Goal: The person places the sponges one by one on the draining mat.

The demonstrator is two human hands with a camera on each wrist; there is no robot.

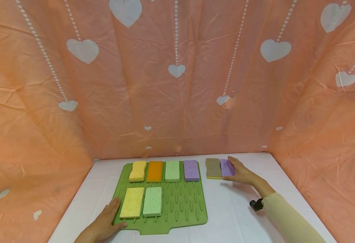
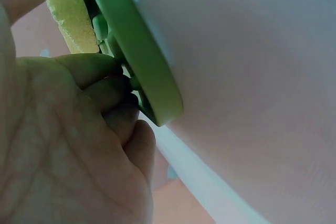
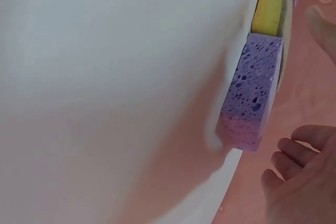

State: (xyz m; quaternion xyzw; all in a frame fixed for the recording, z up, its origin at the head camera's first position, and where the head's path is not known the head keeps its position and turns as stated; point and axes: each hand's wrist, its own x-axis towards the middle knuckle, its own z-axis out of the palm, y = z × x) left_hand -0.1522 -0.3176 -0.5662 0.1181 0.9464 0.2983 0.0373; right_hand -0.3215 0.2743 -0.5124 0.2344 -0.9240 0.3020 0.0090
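Note:
My left hand (image 1: 106,217) rests at the lower left edge of a green ridged mat (image 1: 183,216), fingertips touching its rim in the left wrist view. On the mat's back row lie a wavy yellow sponge (image 1: 138,171), an orange sponge (image 1: 154,171), a light green sponge (image 1: 172,171) and a purple sponge (image 1: 191,170). A larger yellow sponge (image 1: 132,202) and another light green sponge (image 1: 152,201) lie in front. Right of the mat, my right hand (image 1: 242,173) spreads around a second purple sponge (image 3: 252,87); the right wrist view shows its fingers apart from it.
Against that purple sponge stands a yellow sponge with a grey-brown top (image 1: 213,168). Everything lies on a white table (image 1: 226,216), enclosed at the back and sides by orange curtains (image 1: 177,111) with white hearts. A black wrist device (image 1: 256,204) sits at my right cuff.

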